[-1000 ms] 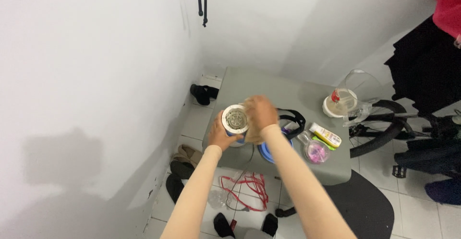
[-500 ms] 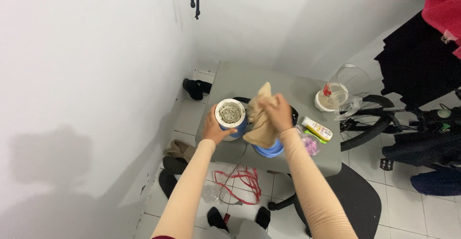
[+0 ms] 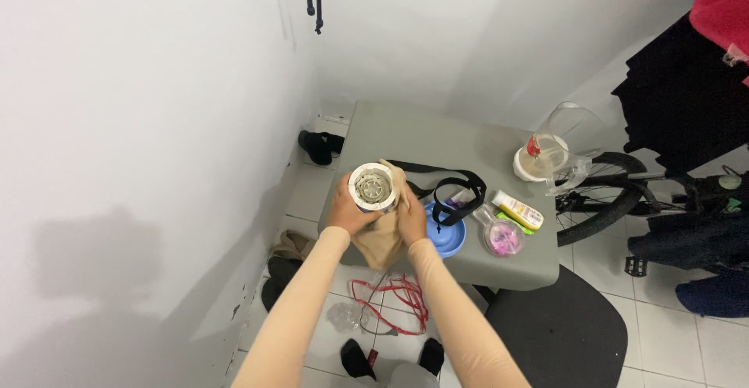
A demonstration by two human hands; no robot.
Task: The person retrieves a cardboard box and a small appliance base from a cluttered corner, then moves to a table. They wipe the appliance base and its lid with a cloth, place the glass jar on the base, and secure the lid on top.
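Since half a second ago, the beige cloth (image 3: pixel 380 236) has dropped from above the right hand (image 3: pixel 409 215) to hang beneath both hands, over the counter's (image 3: pixel 437 134) near edge. The left hand (image 3: pixel 349 207) cups a white cylindrical container (image 3: pixel 372 187) from its left side, open mouth tilted up toward the camera, showing a grey ribbed inside. Its fingers are curled firmly around the wall, apparently to steady it. The right hand's fingers are clenched on the cloth, pressed against the container's right side, as if wiping. Just right of those fingers lies a blue round lid (image 3: pixel 447 236) under a black strap (image 3: pixel 445 189). Further right sit a clear pink-filled pot (image 3: pixel 504 237) and a yellow-and-white tube (image 3: pixel 518 210). Below, red cable (image 3: pixel 390 298) lies on the floor.
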